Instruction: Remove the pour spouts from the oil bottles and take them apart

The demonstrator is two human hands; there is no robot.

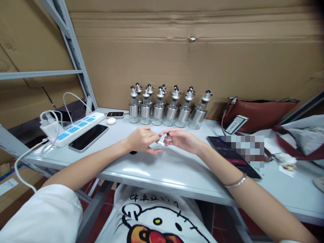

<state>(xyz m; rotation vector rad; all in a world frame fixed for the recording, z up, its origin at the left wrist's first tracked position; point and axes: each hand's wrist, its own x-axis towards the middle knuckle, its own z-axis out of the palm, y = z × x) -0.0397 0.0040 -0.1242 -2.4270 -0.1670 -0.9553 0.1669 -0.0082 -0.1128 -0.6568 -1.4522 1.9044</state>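
Observation:
A small silver-white bottle pour spout (162, 139) with a black flip tip is held over the table between my two hands. My right hand (184, 140) has its fingers closed around the tip side of the spout. From the other side, my left hand (144, 141) grips it with curled fingers, the thumb lying lower. A black round piece (133, 152) shows partly under my left wrist. Beyond my hands stand two rows of glass bottles with steel sleeves, among them a front bottle (158, 112), all topped with similar spouts.
At left lie a power strip (78, 126) with cables, a phone (88, 137), a white round object (111, 120) and a small black device (115, 115). A tablet-like screen (233, 157) lies by my right forearm. A brown bag (263, 114) sits behind it. Cardboard (162, 60) backs the table.

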